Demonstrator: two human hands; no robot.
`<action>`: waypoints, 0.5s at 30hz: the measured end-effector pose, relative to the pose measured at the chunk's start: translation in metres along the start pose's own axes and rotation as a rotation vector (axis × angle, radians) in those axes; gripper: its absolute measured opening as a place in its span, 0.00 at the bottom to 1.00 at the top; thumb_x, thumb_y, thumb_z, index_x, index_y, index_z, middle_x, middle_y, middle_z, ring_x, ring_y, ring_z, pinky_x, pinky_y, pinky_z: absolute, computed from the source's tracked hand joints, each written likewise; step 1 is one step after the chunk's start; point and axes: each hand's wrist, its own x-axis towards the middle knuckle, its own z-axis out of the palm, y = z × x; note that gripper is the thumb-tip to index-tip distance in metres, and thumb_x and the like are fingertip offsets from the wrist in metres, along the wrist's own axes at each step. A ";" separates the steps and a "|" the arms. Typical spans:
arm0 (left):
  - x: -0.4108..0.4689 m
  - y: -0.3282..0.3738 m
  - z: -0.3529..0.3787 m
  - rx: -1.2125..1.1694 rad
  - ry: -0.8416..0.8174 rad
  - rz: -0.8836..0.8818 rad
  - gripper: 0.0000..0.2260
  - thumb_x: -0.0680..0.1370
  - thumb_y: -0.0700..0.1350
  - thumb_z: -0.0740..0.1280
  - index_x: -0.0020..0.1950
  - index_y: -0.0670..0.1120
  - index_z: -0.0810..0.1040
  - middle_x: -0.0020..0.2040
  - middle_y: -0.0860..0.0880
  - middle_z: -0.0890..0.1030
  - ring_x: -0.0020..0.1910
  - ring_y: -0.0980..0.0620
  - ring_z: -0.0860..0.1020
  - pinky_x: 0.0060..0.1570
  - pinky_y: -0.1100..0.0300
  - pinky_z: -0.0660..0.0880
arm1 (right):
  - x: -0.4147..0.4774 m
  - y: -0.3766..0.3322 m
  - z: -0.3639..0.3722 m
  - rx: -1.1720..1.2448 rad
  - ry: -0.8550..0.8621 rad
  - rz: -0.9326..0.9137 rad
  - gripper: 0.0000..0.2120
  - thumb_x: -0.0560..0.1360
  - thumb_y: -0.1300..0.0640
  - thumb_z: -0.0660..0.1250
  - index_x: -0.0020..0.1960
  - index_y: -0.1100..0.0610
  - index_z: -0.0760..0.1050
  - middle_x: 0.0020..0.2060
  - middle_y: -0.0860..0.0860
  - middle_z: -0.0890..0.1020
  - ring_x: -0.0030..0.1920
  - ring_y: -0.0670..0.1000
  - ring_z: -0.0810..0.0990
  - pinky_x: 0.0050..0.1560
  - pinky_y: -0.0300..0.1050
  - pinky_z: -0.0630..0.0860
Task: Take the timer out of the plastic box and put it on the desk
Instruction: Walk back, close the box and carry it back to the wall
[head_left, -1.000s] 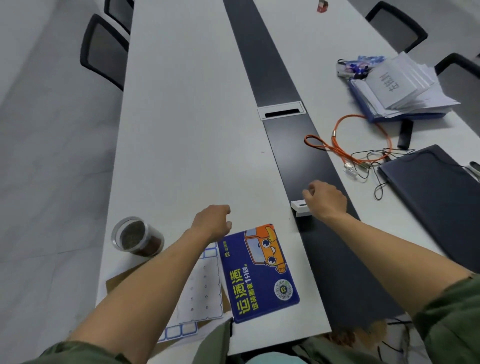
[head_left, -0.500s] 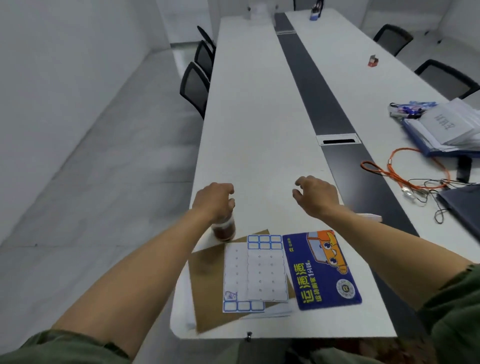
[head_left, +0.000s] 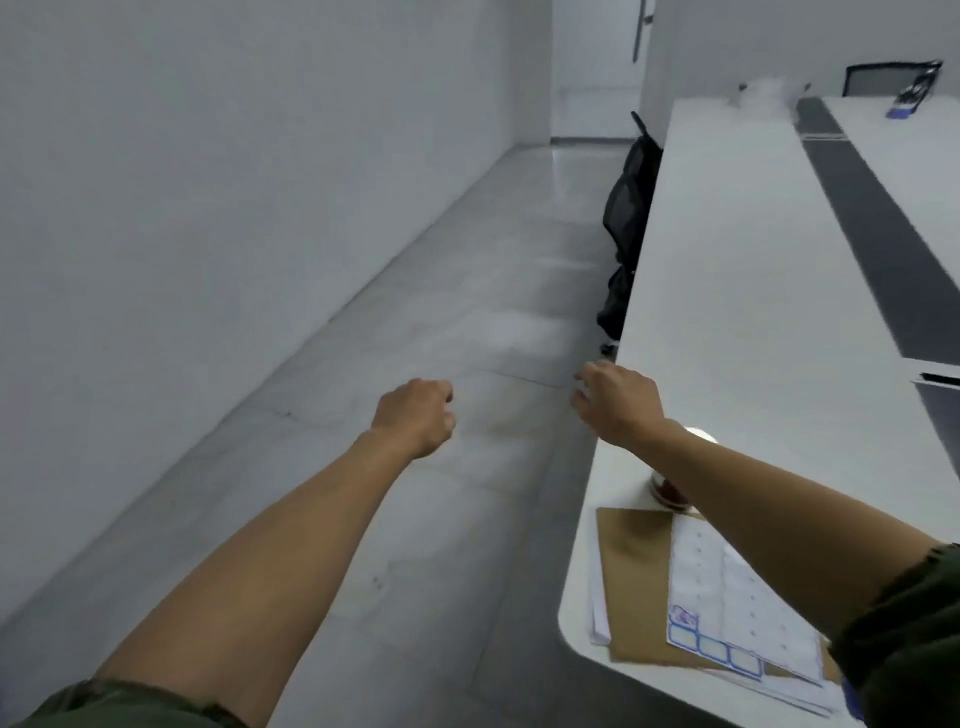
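Observation:
Neither the timer nor the plastic box is in view. My left hand (head_left: 418, 418) hangs over the grey floor, left of the desk, fingers curled in a loose fist with nothing in it. My right hand (head_left: 615, 402) hovers at the left edge of the long white desk (head_left: 753, 312), its fingers curled down and holding nothing. My right forearm hides most of a small glass jar (head_left: 670, 491) standing on the desk.
A brown envelope (head_left: 634, 582) and a white label sheet with blue boxes (head_left: 727, 608) lie at the desk's near corner. Black chairs (head_left: 631, 208) are tucked along the desk's left side. A dark strip (head_left: 878, 208) runs down the desk. A wall closes the left.
The view has swung left, from the desk to the floor and wall. Both hands left the desk area; the left one now hangs over the floor. The white object by the right hand is out of view.

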 end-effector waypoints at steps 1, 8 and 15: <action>0.000 -0.015 -0.003 -0.003 0.005 -0.028 0.15 0.79 0.48 0.61 0.65 0.48 0.75 0.61 0.44 0.79 0.57 0.43 0.78 0.52 0.54 0.73 | 0.010 -0.015 0.002 0.005 -0.004 -0.025 0.17 0.78 0.49 0.59 0.62 0.54 0.76 0.58 0.54 0.80 0.56 0.58 0.80 0.51 0.49 0.75; 0.038 -0.103 -0.008 -0.017 0.000 -0.130 0.17 0.79 0.49 0.61 0.67 0.48 0.73 0.62 0.43 0.78 0.58 0.43 0.77 0.52 0.55 0.73 | 0.100 -0.088 0.034 -0.004 -0.056 -0.132 0.20 0.78 0.46 0.60 0.66 0.53 0.74 0.60 0.54 0.80 0.57 0.59 0.80 0.52 0.50 0.76; 0.159 -0.153 -0.022 0.025 -0.018 -0.139 0.17 0.79 0.48 0.60 0.67 0.46 0.73 0.62 0.44 0.78 0.58 0.44 0.77 0.49 0.56 0.71 | 0.227 -0.106 0.081 0.039 -0.089 -0.078 0.20 0.78 0.46 0.60 0.67 0.53 0.73 0.60 0.54 0.80 0.57 0.59 0.80 0.53 0.50 0.77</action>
